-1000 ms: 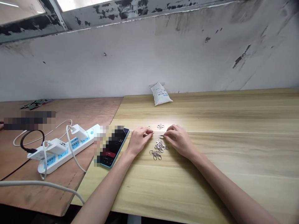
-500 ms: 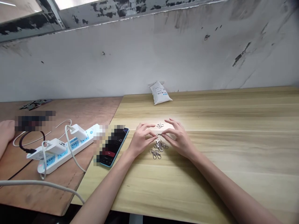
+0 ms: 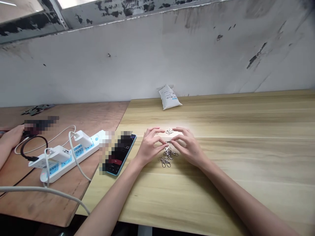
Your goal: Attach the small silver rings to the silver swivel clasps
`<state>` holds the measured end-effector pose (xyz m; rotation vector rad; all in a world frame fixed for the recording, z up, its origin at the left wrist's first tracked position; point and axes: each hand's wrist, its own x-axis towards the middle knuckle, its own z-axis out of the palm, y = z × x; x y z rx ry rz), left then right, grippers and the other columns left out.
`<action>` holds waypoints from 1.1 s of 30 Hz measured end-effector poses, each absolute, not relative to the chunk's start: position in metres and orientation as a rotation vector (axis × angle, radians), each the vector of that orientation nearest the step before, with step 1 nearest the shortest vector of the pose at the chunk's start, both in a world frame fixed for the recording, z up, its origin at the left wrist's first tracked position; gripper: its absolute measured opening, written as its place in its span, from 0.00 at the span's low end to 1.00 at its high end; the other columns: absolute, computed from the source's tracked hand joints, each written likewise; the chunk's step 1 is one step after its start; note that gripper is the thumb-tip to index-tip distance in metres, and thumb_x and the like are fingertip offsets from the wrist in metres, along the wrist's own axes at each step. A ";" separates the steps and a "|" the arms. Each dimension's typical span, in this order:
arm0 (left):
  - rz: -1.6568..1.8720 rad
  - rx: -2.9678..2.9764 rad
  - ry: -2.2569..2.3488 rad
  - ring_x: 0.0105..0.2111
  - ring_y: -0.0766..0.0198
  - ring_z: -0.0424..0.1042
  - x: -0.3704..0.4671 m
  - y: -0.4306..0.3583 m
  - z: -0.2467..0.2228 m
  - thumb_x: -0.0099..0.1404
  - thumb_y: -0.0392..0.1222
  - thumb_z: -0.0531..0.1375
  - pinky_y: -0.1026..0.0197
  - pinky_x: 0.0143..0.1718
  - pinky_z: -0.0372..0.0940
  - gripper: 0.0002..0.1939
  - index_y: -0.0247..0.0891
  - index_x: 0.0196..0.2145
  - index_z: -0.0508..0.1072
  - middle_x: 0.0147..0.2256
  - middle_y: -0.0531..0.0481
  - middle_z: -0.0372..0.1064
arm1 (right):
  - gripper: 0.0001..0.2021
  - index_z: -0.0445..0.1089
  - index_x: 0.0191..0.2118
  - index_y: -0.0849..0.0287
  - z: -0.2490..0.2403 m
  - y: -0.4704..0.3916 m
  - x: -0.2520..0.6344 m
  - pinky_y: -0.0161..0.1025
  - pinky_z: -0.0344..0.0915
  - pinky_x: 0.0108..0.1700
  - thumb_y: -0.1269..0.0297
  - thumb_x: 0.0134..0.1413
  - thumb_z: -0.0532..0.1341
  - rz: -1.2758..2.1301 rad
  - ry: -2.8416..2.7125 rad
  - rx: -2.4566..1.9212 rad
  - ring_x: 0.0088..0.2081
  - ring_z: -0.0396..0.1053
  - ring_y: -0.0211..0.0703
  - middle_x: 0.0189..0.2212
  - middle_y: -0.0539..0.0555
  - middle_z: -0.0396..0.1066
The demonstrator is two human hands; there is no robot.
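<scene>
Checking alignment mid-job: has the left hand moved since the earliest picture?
Yes. Judged against the phone, the left hand has its fingertips farther right, away from the phone and closer to the small metal piece.

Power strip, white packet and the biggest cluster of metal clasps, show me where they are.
Power strip [image 3: 53, 168]: head view, on a blue socket panel.
White packet [image 3: 169, 104]: head view, lower front face.
Biggest cluster of metal clasps [image 3: 168, 153]: head view, its middle.
</scene>
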<state>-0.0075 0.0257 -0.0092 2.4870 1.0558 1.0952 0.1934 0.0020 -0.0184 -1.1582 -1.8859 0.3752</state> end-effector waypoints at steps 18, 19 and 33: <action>1.178 2.290 0.989 0.55 0.55 0.62 0.000 0.019 -0.006 0.62 0.38 0.64 0.45 0.56 0.62 0.01 0.42 0.32 0.77 0.47 0.47 0.71 | 0.09 0.74 0.44 0.51 -0.018 0.000 0.190 0.52 0.61 0.54 0.65 0.61 0.58 0.448 -2.071 -1.045 0.53 0.63 0.51 0.49 0.57 0.70; 1.177 2.294 0.991 0.55 0.55 0.62 0.000 0.019 -0.006 0.62 0.38 0.64 0.46 0.56 0.62 0.01 0.42 0.32 0.77 0.47 0.47 0.71 | 0.09 0.74 0.43 0.52 -0.019 -0.001 0.188 0.52 0.62 0.53 0.66 0.61 0.57 0.433 -2.074 -1.034 0.52 0.64 0.50 0.47 0.57 0.70; 1.084 1.928 1.093 0.51 0.56 0.69 -0.001 0.021 -0.004 0.60 0.43 0.66 0.50 0.54 0.63 0.06 0.40 0.35 0.77 0.46 0.45 0.72 | 0.08 0.71 0.42 0.54 -0.023 -0.001 0.185 0.48 0.61 0.47 0.69 0.63 0.55 0.292 -2.080 -1.019 0.45 0.66 0.48 0.42 0.57 0.70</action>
